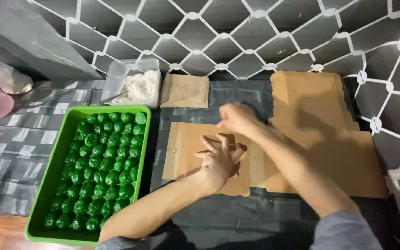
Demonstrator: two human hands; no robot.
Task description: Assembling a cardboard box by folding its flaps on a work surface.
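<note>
Brown cardboard sheet [186,153], under left hand [218,159] fingers [209,143]

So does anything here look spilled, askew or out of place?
Nothing stands out. The green balls sit in tidy rows in the green tray, the white powder stays in its tub, and the cardboard lies flat.
</note>
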